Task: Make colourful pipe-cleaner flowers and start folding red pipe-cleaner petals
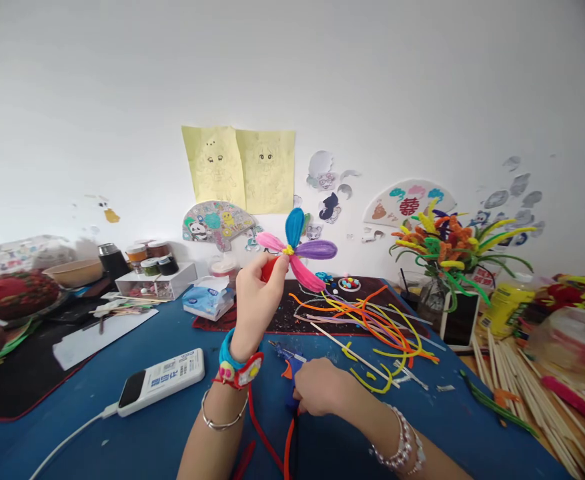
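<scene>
L hand (pixel 257 300) pinching a fuzzy 4-petal pink/blue/purple pipe-cleaner flower (pixel 292 248) by its red stem, head held up & away, well above R hand (pixel 317 388), fingers curled tight on blue-and-orange hot glue gun (pixel 291 400), tbh.

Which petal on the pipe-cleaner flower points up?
The blue petal of the pipe-cleaner flower; the purple petal points right, and the pink petals left and downward.

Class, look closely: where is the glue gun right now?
In the head view, the glue gun sits low, right of centre on the blue mat, under the right hand, below the loose pipe cleaners.
</scene>
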The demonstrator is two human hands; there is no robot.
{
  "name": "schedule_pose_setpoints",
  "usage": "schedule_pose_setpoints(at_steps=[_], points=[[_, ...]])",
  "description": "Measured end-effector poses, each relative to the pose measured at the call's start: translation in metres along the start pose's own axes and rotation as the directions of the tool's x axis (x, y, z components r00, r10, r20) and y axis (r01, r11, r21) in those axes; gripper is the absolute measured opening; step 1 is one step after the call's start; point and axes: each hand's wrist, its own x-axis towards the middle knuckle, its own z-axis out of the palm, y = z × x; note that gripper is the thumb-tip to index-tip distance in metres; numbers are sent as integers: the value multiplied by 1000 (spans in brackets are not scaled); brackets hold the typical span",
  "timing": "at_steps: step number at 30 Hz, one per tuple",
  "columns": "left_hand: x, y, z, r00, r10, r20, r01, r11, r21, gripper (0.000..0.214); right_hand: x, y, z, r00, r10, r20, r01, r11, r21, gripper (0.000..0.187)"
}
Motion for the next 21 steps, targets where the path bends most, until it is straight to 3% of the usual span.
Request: schedule_pose_setpoints(at_steps=[12, 21], points=[[2, -1, -13, 998, -45, -35, 42, 996, -76, 29, 7, 6, 2, 1000, 21, -11, -21, 999, 37, 24], [4, -3, -21, 998, -27, -56, 22, 996, -87, 29, 18, 20, 4, 1000, -18, 12, 15, 970, 242, 27]])
